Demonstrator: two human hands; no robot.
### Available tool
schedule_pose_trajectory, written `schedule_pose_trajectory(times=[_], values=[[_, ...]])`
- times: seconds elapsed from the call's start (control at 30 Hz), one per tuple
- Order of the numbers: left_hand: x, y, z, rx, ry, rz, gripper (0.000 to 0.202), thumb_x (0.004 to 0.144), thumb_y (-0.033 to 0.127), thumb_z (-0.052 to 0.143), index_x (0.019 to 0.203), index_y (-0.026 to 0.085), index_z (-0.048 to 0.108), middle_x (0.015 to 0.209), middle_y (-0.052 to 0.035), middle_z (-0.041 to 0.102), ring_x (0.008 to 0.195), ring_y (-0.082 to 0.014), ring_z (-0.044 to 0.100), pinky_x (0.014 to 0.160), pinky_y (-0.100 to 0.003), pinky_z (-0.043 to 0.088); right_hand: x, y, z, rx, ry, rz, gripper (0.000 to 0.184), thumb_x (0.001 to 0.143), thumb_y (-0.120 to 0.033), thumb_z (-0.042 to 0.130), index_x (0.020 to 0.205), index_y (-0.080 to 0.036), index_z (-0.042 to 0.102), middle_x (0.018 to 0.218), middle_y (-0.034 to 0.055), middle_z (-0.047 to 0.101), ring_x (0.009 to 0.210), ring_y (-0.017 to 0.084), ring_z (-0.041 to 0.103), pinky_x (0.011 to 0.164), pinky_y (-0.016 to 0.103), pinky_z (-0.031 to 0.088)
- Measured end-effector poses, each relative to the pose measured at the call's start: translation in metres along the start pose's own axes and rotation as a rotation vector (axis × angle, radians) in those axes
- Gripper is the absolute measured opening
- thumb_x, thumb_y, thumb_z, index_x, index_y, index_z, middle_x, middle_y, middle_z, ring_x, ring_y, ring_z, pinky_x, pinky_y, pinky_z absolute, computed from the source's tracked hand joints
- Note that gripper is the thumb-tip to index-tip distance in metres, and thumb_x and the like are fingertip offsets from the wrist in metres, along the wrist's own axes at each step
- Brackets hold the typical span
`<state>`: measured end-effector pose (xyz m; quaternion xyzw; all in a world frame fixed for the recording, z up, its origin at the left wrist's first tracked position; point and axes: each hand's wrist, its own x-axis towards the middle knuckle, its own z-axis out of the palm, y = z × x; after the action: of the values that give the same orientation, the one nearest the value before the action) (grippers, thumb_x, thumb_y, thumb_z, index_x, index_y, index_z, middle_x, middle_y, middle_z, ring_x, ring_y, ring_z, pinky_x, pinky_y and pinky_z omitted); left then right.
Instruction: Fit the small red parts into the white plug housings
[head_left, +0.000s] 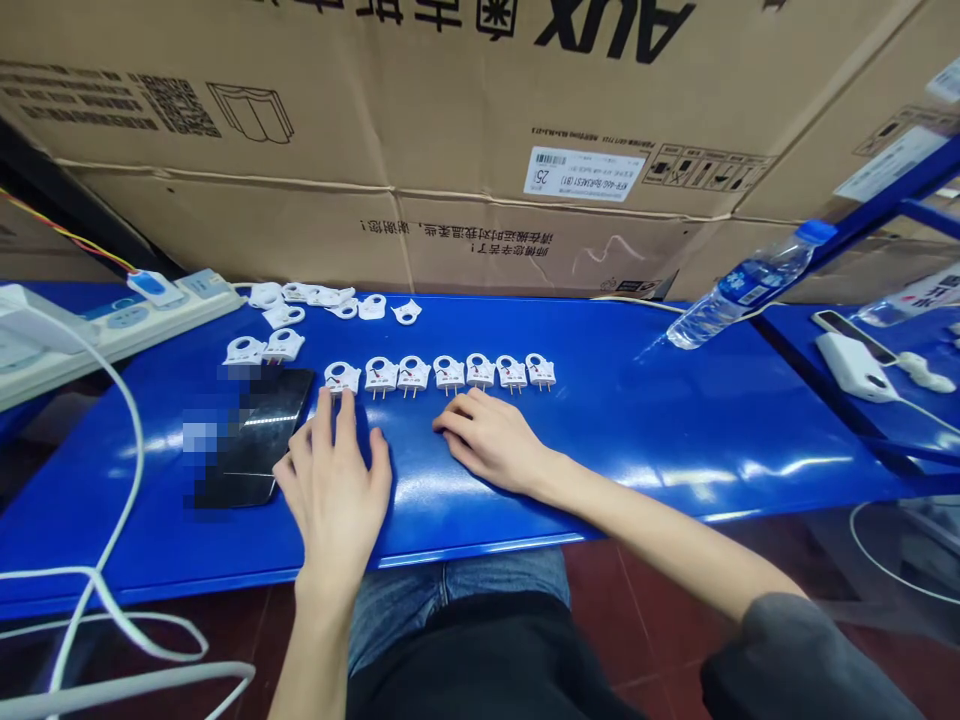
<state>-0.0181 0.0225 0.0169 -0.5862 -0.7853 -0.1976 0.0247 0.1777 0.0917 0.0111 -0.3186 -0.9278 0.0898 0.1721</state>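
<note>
Several small white plug parts stand in a row point(450, 373) on the blue table point(675, 420), each with short pins facing me. My left hand point(335, 480) lies flat and open on the table, its fingertips just below the leftmost plug part point(343, 377). My right hand point(487, 438) rests on the table under the middle of the row, fingers loosely curled, holding nothing. More loose white plug parts point(330, 300) lie scattered further back on the left.
A black phone point(259, 440) lies left of my left hand. A white power strip point(112, 325) with cables sits at far left. A water bottle point(742, 290) lies at the right. Big cardboard boxes point(450, 130) wall off the back. A white charger point(855, 365) lies far right.
</note>
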Motion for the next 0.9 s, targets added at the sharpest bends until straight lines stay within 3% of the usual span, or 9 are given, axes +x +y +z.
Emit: schedule_pose_trajectory(times=[0.6, 0.77, 0.9], values=[[-0.002, -0.005, 0.001, -0.079, 0.005, -0.001, 0.056, 0.104, 0.046, 0.04, 0.149, 0.015, 0.054, 0.159, -0.0256, 0.046, 0.14, -0.0482, 0.048, 0.109, -0.071, 0.041, 0.0, -0.002, -0.004, -0.032, -0.039, 0.007, 0.024, 0.108, -0.021, 0.049, 0.124, -0.018, 0.067, 0.116, 0.0096, 0.068, 0.104, 0.022, 0.057, 0.086, 0.035, 0.05], [-0.002, -0.005, 0.0, -0.093, 0.031, -0.019, 0.051, 0.103, 0.046, 0.044, 0.142, 0.016, 0.059, 0.152, -0.0243, 0.051, 0.138, -0.0473, 0.05, 0.108, -0.068, 0.045, -0.005, -0.017, -0.016, -0.123, -0.097, 0.011, 0.027, 0.108, -0.027, 0.051, 0.128, -0.015, 0.065, 0.125, 0.0131, 0.066, 0.11, 0.027, 0.058, 0.089, 0.041, 0.052], [-0.006, -0.002, -0.005, -0.157, 0.088, 0.025, 0.044, 0.103, 0.043, 0.048, 0.135, 0.018, 0.064, 0.148, -0.0202, 0.055, 0.139, -0.042, 0.052, 0.112, -0.063, 0.045, -0.018, -0.038, -0.014, -0.105, -0.073, 0.125, 0.034, 0.109, -0.027, 0.05, 0.139, -0.017, 0.061, 0.136, 0.0138, 0.065, 0.119, 0.03, 0.058, 0.094, 0.046, 0.053]])
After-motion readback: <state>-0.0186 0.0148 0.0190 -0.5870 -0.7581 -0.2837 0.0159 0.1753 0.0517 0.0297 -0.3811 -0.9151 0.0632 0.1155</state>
